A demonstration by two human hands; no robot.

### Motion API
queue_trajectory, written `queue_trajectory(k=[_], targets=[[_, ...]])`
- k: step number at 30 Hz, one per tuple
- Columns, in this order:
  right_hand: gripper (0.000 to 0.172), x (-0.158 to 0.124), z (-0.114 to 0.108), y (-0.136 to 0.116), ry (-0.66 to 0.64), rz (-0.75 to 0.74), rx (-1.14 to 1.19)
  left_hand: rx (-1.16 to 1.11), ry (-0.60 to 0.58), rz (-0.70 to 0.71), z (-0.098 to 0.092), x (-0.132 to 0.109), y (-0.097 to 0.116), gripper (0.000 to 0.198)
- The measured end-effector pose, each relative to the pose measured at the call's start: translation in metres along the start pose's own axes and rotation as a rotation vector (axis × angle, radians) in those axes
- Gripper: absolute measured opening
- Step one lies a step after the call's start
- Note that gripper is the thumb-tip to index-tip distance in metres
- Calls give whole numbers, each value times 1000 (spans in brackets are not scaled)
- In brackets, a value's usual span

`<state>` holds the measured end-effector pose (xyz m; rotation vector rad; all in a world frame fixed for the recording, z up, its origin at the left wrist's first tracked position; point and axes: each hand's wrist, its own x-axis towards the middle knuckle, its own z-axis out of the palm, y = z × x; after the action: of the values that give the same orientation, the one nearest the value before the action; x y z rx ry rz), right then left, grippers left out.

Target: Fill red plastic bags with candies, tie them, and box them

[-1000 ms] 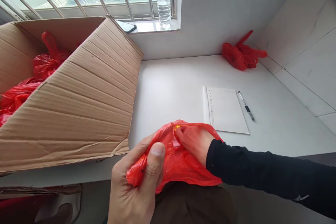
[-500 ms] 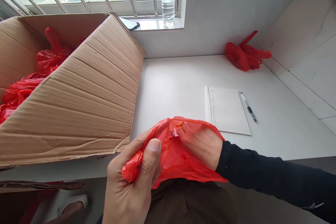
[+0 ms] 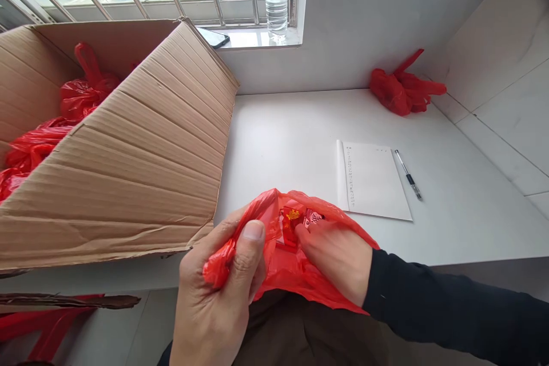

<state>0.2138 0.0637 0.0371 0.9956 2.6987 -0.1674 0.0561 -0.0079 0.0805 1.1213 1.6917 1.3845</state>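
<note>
My left hand (image 3: 223, 280) is closed on the gathered edge of a red plastic bag (image 3: 291, 280), its thumb pressed over the bunched film. Inside the bag's spread mouth is my right hand (image 3: 332, 249), its curled fingertips partly hidden by film and blurred. Against those fingers lies a small red packet (image 3: 289, 226) with a gold mark. Just beyond them shows a small pink packet (image 3: 314, 217) with dark print. Whether the right fingers grip either packet is hidden.
A cardboard box (image 3: 163, 143) holding knotted red bags (image 3: 86, 91) stands at left. On the white table (image 3: 278, 143) lie a notepad (image 3: 375, 183), a pen (image 3: 408, 175) and another red bag (image 3: 403, 86). The windowsill bears a water bottle (image 3: 277, 3) and a phone (image 3: 215, 39).
My right hand has shifted slightly right and down inside the bag, exposing more of the red and pink packets. My left hand keeps its grip. A foot at lower left has left view.
</note>
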Motion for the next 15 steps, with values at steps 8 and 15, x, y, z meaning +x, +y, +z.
queue_trajectory(k=[8, 15], targets=[[22, 9, 19, 7, 58, 79, -340, -126, -158, -52, 1, -2, 1, 29], [8, 5, -9, 21, 93, 153, 52, -116, -118, -42, 0, -2, -1, 31]])
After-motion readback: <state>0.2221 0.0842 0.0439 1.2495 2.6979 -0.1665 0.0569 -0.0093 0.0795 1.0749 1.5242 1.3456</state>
